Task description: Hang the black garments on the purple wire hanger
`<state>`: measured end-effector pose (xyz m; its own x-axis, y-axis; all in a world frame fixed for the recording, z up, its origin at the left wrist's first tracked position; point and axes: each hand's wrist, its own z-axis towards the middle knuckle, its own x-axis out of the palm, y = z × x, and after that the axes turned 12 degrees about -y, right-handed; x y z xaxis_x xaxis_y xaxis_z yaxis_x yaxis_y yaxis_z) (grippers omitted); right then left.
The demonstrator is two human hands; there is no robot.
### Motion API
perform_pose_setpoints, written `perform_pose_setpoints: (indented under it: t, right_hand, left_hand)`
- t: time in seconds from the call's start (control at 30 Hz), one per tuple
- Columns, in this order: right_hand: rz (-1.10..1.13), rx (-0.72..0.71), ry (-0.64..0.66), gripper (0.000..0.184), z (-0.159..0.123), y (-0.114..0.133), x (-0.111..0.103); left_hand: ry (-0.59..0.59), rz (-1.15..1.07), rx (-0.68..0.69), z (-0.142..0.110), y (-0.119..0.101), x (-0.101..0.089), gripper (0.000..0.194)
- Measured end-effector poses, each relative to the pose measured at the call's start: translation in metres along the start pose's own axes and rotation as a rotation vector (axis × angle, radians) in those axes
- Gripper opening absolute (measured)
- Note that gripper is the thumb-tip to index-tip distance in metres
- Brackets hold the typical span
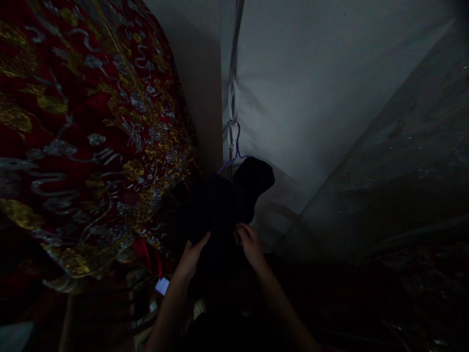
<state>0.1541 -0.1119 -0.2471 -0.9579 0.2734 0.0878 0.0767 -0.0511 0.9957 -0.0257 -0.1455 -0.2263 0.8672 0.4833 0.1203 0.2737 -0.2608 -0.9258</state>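
Note:
A black garment (223,205) hangs from a purple hanger (237,152) in the middle of the head view; its exact kind is lost in the dark. My left hand (191,256) is at the garment's left side, thumb stretched across the front and the other fingers mostly hidden behind the cloth. On the right side, the fingers of my right hand (249,239) are curled together at the cloth's edge. The hanger's hook sits in a white ring-shaped holder (233,102) against the wall.
Red cloth (110,122) embroidered in gold and silver bulges close on the left. A pale wall (311,98) stands behind and to the right. A small white tag (161,286) shows beside my left forearm. Wooden-looking pieces (68,318) lie low on the left in deep shadow.

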Motion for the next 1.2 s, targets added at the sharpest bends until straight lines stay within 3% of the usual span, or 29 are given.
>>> perform_pose_setpoints:
  t: [0.07, 0.13, 0.23, 0.3, 0.33, 0.4, 0.47, 0.53, 0.67, 0.9, 0.97, 1.03, 1.13, 1.2]
  right_hand:
    - [0.024, 0.014, -0.014, 0.037, 0.002, 0.002, -0.009]
    - [0.045, 0.072, -0.039, 0.037, 0.000, 0.005, -0.018]
    - [0.092, 0.216, -0.016, 0.036, -0.011, 0.012, -0.030]
    - [0.131, 0.298, 0.040, 0.034, -0.021, 0.021, -0.034]
    - [0.147, 0.328, 0.071, 0.033, -0.026, 0.025, -0.036]
    - [0.160, 0.363, 0.140, 0.032, -0.034, 0.033, -0.038]
    - [0.143, 0.367, 0.210, 0.032, -0.038, 0.037, -0.041]
    - [0.118, 0.353, 0.252, 0.033, -0.038, 0.041, -0.045]
    - [0.101, 0.293, 0.252, 0.033, -0.018, 0.060, -0.049]
    - [0.258, 0.048, 0.184, 0.026, 0.039, 0.155, -0.027]
    - [0.279, 0.003, 0.188, 0.026, 0.042, 0.166, -0.022]
    - [0.271, -0.024, 0.183, 0.027, 0.040, 0.166, -0.020]
    - [0.216, -0.047, 0.170, 0.028, 0.035, 0.158, -0.019]
    - [0.174, -0.085, 0.167, 0.029, 0.034, 0.155, -0.018]
  left_hand:
    - [-0.075, 0.026, 0.141, 0.002, 0.000, -0.003, 0.060]
    - [-0.233, 0.088, 0.374, 0.000, 0.002, -0.005, 0.064]
    - [-0.532, 0.266, 0.725, -0.018, 0.015, 0.001, 0.067]
    - [-0.606, 0.385, 0.876, -0.036, 0.030, 0.013, 0.066]
    - [-0.573, 0.432, 0.923, -0.044, 0.039, 0.021, 0.066]
    - [-0.387, 0.480, 0.970, -0.056, 0.053, 0.039, 0.056]
    - [-0.151, 0.481, 0.947, -0.061, 0.062, 0.056, 0.035]
    - [-0.017, 0.440, 0.912, -0.060, 0.065, 0.069, 0.015]
    - [-0.026, 0.347, 0.957, -0.057, 0.066, 0.084, 0.009]
    - [0.063, 0.469, 0.939, -0.046, 0.081, 0.098, 0.012]
    - [0.134, 0.499, 0.925, -0.039, 0.068, 0.099, 0.008]
    - [0.162, 0.460, 0.960, -0.033, 0.040, 0.100, 0.008]
    - [0.095, 0.310, 1.126, -0.030, -0.022, 0.101, 0.036]
    - [0.087, 0.283, 1.272, -0.029, -0.064, 0.103, 0.036]
